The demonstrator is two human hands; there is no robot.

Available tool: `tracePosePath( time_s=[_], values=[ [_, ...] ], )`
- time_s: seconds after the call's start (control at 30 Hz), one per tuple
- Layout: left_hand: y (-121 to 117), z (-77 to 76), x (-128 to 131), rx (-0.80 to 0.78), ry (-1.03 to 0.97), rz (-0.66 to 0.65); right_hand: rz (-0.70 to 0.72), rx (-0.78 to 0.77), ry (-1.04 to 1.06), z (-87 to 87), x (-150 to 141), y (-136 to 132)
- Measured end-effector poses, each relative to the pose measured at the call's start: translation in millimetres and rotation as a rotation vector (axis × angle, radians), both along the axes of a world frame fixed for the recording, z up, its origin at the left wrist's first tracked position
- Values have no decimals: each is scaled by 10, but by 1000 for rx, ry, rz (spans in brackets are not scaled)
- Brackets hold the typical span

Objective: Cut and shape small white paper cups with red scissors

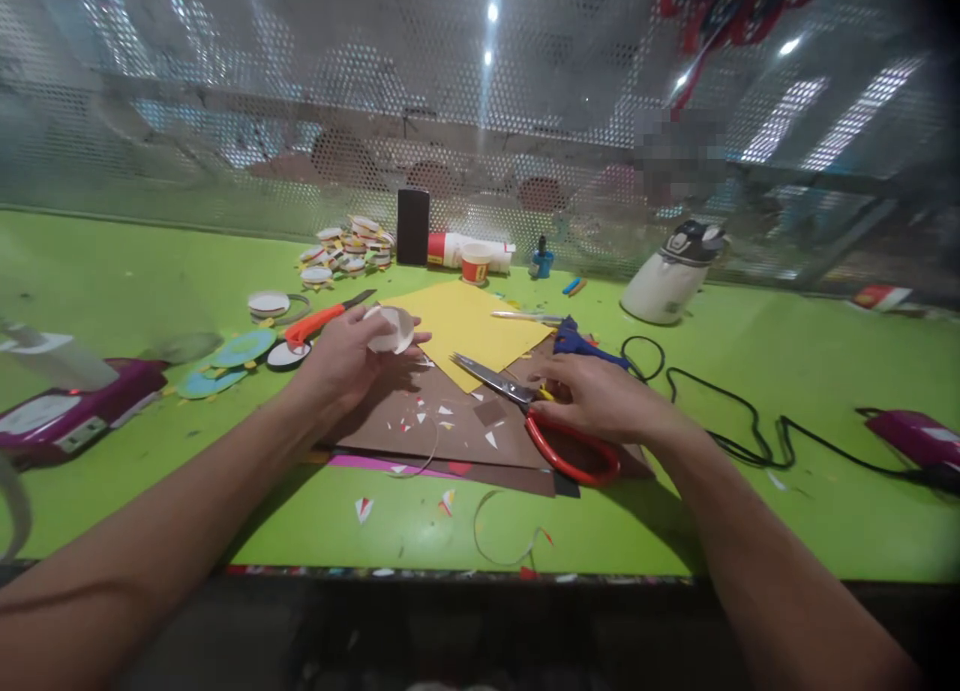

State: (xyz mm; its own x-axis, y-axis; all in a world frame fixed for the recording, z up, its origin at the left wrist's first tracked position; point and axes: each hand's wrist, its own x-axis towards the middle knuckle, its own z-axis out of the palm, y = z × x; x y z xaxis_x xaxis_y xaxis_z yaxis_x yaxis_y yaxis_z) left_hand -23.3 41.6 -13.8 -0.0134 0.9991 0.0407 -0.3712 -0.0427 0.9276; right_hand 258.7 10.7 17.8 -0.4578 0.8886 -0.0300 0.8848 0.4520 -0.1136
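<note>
My left hand [349,356] is closed round a white paper disc [393,328], held just above a brown paper sheet [450,426]. My right hand [596,396] rests on red-handled scissors [547,421] lying on the brown sheet, fingers curled over the handle; the blades point up-left toward a yellow paper sheet [465,326]. Small paper scraps lie scattered over the brown sheet between my hands.
A blue glue gun [581,341] with a black cord [720,411] lies right of the yellow sheet. An orange-handled cutter [322,321], paper discs [349,246], a black box [412,226], glue bottle [469,251], a white jug [671,271] and purple devices [75,411] stand around the green table [787,351].
</note>
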Motion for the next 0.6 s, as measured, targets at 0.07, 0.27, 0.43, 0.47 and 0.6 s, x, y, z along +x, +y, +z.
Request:
tracePosePath(
  time_s=[0.07,0.27,0.43,0.47,0.6],
  values=[
    [-25,38,11,25,30,21,-8,3,-6,-5,9,7],
    [-91,79,65,-127,64,-65,49,114,48,-75,-137,-35],
    [-137,89,93,-195,-64,-236,206,141,50,-179,-353,-109],
    [-147,97,96,-207,-95,-252,222,142,50,-200,-371,-110],
    [-170,120,99,-225,-163,-293,244,132,67,-268,-359,-82]
  ],
)
